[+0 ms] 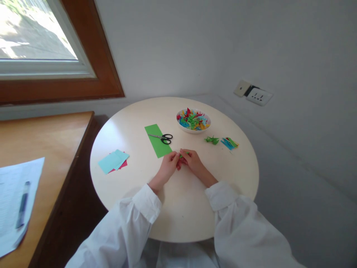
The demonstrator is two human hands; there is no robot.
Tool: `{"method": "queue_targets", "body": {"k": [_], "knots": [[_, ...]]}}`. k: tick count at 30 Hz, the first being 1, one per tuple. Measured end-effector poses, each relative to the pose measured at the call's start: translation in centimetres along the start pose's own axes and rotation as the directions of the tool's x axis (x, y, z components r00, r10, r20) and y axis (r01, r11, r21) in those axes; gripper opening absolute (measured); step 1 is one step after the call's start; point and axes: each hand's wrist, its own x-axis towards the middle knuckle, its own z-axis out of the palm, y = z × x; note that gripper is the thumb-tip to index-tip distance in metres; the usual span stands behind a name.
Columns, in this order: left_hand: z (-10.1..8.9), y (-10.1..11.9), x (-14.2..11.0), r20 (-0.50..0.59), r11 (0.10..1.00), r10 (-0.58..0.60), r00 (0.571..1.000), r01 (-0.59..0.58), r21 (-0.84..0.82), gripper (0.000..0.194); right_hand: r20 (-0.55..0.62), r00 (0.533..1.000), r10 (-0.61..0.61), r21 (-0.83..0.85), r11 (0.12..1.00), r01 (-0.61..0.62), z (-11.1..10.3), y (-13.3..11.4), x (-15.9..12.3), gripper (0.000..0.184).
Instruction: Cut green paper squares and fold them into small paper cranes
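Observation:
My left hand (170, 164) and my right hand (191, 160) meet over the middle of the round white table (178, 219). Both pinch a small folded piece of green paper (184, 154) between thumbs and fingers; most of it is hidden by the fingers. Just beyond my left hand lies a green paper sheet (160, 148), with black-handled scissors (164, 138) resting across it. Farther back stands a white bowl (192, 131) full of colourful folded paper cranes. Green folded paper cranes (212, 140) lie to the right of it, beside a small pile of coloured paper strips (230, 143).
Light blue paper pieces (111, 160) overlap a red one (123, 164) at the table's left. A wooden desk (67, 137) with a printed sheet (16, 201) and a pen (23, 204) stands farther left. Wall sockets (259, 96) are at the right, a window (36, 33) at upper left.

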Motion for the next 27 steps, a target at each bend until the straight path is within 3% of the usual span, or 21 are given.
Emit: {"method": "queue_targets", "body": {"k": [6,12,19,27], "knots": [[0.1,0.1,-0.1,-0.029,0.999,-0.041,0.999,0.04,-0.032,0.038,-0.023,0.999,-0.022,0.047,0.999,0.023,0.3,0.4,-0.1,0.042],[1.0,0.2,-0.3,-0.086,0.985,-0.063,0.994,0.048,-0.168,0.043,0.031,0.997,0.074,0.26,0.962,-0.079,0.7,1.5,0.2,0.04],[1.8,0.1,-0.3,-0.16,0.983,-0.066,0.985,0.037,-0.178,0.043,0.078,0.988,0.131,0.407,0.901,-0.152,0.5,0.8,0.3,0.041],[0.4,0.6,-0.3,-0.012,0.971,-0.096,0.995,0.091,-0.219,0.04,0.065,0.982,0.177,0.5,0.846,-0.185,0.7,0.4,0.3,0.04]]}}
